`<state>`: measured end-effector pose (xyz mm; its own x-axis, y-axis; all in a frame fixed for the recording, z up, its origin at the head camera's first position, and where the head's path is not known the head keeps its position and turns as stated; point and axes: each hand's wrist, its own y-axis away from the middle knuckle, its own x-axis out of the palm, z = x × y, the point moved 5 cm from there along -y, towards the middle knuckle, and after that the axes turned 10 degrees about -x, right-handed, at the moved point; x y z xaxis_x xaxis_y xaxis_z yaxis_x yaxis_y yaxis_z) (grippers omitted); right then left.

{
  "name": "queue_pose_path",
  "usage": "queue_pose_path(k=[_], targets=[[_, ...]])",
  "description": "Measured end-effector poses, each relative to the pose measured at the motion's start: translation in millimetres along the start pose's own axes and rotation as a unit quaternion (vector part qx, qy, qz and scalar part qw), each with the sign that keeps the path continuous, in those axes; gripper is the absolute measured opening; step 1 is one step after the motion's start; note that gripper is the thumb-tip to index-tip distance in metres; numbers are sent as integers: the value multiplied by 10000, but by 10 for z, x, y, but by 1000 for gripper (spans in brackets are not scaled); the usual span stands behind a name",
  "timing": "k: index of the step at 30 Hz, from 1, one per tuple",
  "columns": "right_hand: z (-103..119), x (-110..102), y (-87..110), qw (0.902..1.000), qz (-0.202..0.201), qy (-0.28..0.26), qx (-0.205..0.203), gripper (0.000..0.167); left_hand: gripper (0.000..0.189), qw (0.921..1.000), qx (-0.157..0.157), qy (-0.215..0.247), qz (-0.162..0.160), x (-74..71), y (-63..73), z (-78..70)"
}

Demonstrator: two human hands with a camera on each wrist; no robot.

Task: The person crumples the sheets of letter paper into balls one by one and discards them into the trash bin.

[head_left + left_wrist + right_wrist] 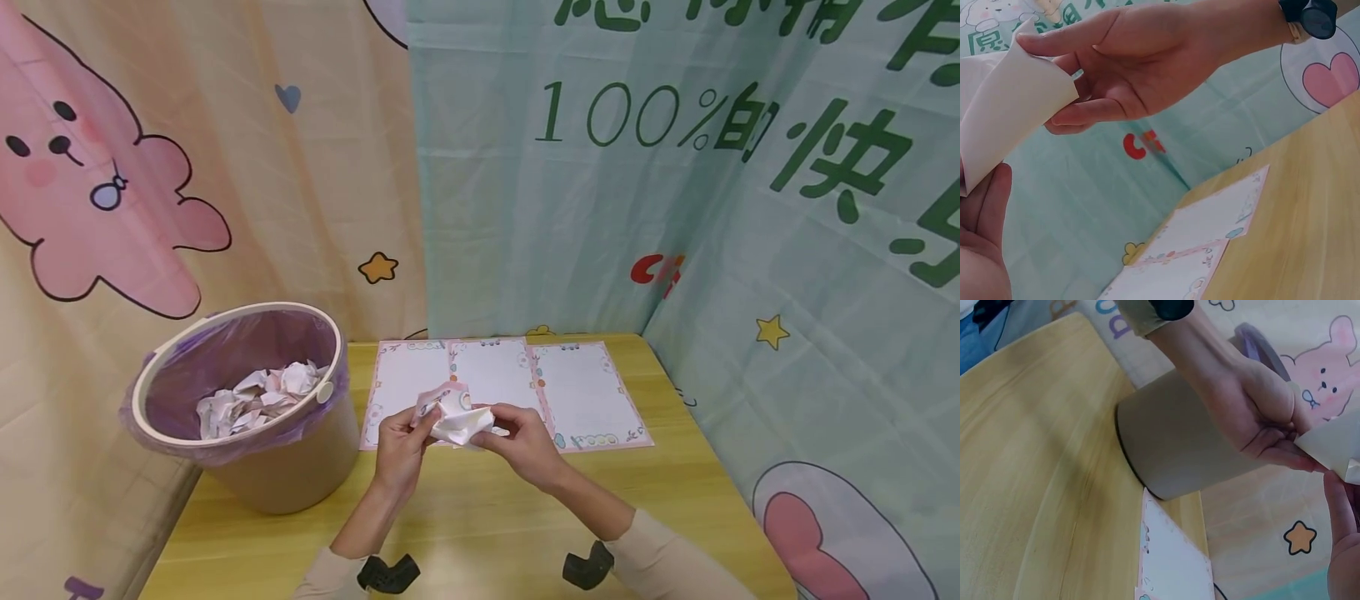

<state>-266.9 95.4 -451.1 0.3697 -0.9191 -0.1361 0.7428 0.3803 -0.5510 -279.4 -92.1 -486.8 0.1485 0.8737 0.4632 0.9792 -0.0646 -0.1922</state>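
Note:
Both hands hold one folded, creased sheet of paper (459, 423) with a printed pink border, raised in front of the flat sheets. On its left side, my left hand (400, 450) pinches it between thumb and fingers. The right hand (527, 446) pinches the opposite edge. Seen from the left wrist, the paper (1019, 94) is bent over into a curved flap, with the right thumb (1054, 44) on its upper edge. In the right wrist view a pointed corner of the paper (1329, 444) lies by the left fingers (1291, 456).
A beige bin (281, 475) lined with a purple bag (225, 333) stands at the left, with several crumpled papers (258, 396) inside. Three pink-bordered sheets (592, 400) lie side by side at the back of the wooden table (480, 508). Printed curtains (525, 225) hang behind.

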Motion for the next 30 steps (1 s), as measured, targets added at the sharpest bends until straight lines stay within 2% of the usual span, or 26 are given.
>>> queue_pose_path(k=[7,10,13,18,28,30], targets=[[-12,-40,-37,9985,-113,91,525,29,21,9960,343,-778,-264,27,6,-62],[-17,-58,-47,9969,-120,-1,778,30,19,9899,572,-1249,-361,34,8,-102],[-13,-64,-60,9953,-98,-117,956,31,20,9797,849,-1780,-371,49,12,-146],[-16,-62,-75,9936,-81,-181,1116,31,24,9640,1243,-2346,-151,96,13,-205],[-15,-91,-108,9871,-32,62,1597,30,27,9393,1786,-2891,468,160,21,-267],[-16,-99,-113,9849,-32,95,1731,28,27,9315,1871,-3065,579,175,23,-279]])
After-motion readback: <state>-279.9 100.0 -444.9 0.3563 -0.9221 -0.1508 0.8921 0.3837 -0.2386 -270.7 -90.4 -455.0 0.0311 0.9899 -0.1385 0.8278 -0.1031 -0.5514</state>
